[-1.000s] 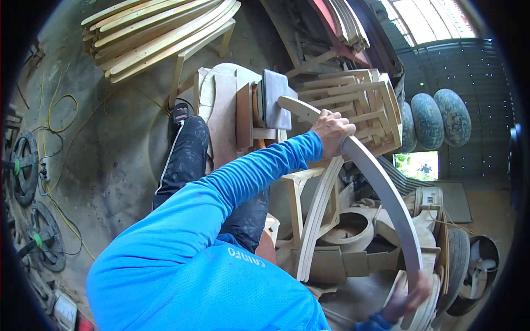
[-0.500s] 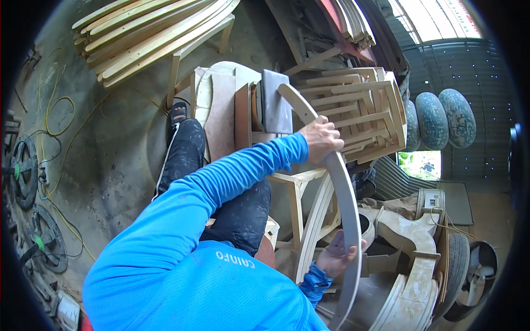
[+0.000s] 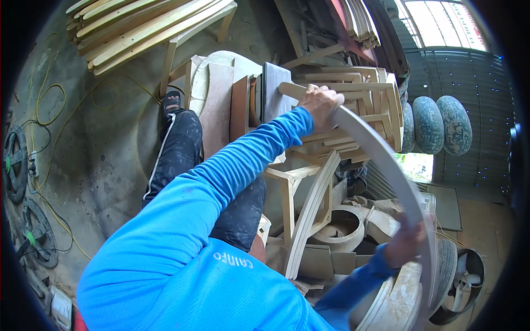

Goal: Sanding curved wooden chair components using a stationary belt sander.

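Note:
A long curved wooden slat (image 3: 381, 151) arcs across the right side, its far end overlapping a grey flat rectangular panel (image 3: 275, 91). I cannot tell whether that end touches the panel. My left hand (image 3: 320, 106) is closed round the slat near its far end, knuckles up. Farther down the slat, toward its near end, my right hand (image 3: 406, 245) grips it; motion blurs the fingers. Several similar curved slats (image 3: 313, 215) lean together against a wooden frame (image 3: 290, 182) below my left hand.
Curved slats (image 3: 154, 33) are piled on a stand at the far left. Wooden frames (image 3: 375, 107) are stacked beyond my left hand. Rounded machine castings (image 3: 339, 226), a tyre (image 3: 446, 265) and a fan (image 3: 461, 287) stand at right. A yellow cable (image 3: 58, 215) crosses the floor at left.
The slat's near part has swung to the right, with my right hand moving right and slightly up along with it. My left hand has shifted slightly up, still gripping the slat.

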`<state>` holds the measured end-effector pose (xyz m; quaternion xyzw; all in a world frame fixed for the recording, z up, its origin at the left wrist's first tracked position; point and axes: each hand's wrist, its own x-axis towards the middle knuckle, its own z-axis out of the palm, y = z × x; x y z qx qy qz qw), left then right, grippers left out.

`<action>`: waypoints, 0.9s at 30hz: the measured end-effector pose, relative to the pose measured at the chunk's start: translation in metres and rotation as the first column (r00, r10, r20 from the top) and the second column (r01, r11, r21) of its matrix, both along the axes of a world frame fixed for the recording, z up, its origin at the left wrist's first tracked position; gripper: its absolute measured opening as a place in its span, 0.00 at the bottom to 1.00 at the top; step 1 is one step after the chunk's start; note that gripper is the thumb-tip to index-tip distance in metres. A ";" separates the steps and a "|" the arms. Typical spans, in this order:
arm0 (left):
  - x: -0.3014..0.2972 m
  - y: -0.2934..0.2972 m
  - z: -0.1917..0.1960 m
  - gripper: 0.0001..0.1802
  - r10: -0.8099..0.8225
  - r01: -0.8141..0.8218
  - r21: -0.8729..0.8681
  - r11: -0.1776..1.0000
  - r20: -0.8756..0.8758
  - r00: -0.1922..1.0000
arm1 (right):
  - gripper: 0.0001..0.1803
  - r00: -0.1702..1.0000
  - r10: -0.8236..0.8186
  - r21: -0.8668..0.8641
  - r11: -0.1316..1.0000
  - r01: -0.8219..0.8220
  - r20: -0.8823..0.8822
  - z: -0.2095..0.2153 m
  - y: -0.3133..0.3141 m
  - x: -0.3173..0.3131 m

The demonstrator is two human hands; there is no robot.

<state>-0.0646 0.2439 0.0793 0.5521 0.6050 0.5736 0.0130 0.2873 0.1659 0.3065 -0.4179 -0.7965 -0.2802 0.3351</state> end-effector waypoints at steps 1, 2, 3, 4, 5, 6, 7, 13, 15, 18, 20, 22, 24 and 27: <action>-0.001 -0.004 0.009 0.17 0.010 -0.006 -0.041 0.999 0.097 0.995 | 0.31 0.950 -0.155 0.222 0.970 0.095 0.271 0.042 0.011 -0.033; 0.004 -0.001 0.025 0.17 -0.007 0.010 -0.018 1.000 0.110 0.994 | 0.26 0.841 0.138 0.284 0.902 -0.325 0.524 0.091 0.033 -0.041; 0.005 0.002 0.032 0.17 0.014 -0.002 -0.051 0.999 0.240 0.971 | 0.21 0.814 0.478 -0.019 0.865 -0.501 0.328 0.110 0.048 -0.078; 0.004 0.005 0.037 0.17 0.044 -0.013 -0.086 0.996 0.363 0.931 | 0.19 0.829 0.521 -0.370 0.743 -0.557 -0.201 0.137 0.061 -0.113; 0.005 0.005 0.048 0.19 0.012 0.036 -0.101 0.994 0.442 0.897 | 0.21 0.766 0.262 -0.602 0.491 -0.630 -0.587 0.193 0.100 -0.128; 0.003 0.004 0.049 0.19 0.024 0.026 -0.107 0.994 0.440 0.897 | 0.24 0.793 0.353 -0.658 0.444 -0.609 -0.496 0.214 0.131 -0.157; 0.001 0.003 0.048 0.20 0.043 0.043 -0.151 0.988 0.520 0.853 | 0.27 0.800 0.446 -0.711 0.399 -0.579 -0.402 0.223 0.154 -0.187; 0.000 0.009 0.041 0.22 0.032 0.138 -0.229 0.964 0.613 0.789 | 0.32 0.871 0.301 -0.784 0.388 -0.484 -0.388 0.211 0.158 -0.250; 0.000 0.012 0.043 0.22 0.017 0.118 -0.209 0.971 0.549 0.836 | 0.33 0.810 0.420 -0.673 0.460 -0.579 -0.410 0.207 0.146 -0.198; -0.008 0.015 0.036 0.21 -0.001 0.066 -0.153 0.986 0.391 0.920 | 0.34 0.708 0.190 -0.558 0.493 -0.668 -0.680 0.169 0.099 -0.138; -0.012 0.019 0.031 0.19 -0.012 0.024 -0.056 0.998 0.197 0.980 | 0.33 0.617 0.184 -0.449 0.533 -0.717 -0.766 0.125 0.071 -0.083; -0.008 0.026 0.009 0.18 0.016 -0.014 -0.017 1.000 0.106 0.994 | 0.37 0.913 0.219 -0.262 0.911 -0.318 -0.345 0.057 0.052 -0.030; -0.010 0.029 -0.014 0.19 0.046 -0.033 0.222 0.974 -0.052 0.998 | 0.36 0.968 -0.189 0.111 0.979 0.173 0.163 -0.014 0.015 0.011; -0.022 0.032 -0.042 0.22 0.020 0.055 0.336 0.940 -0.215 0.976 | 0.31 0.252 0.018 -0.199 0.557 -0.806 -0.968 -0.144 -0.049 0.014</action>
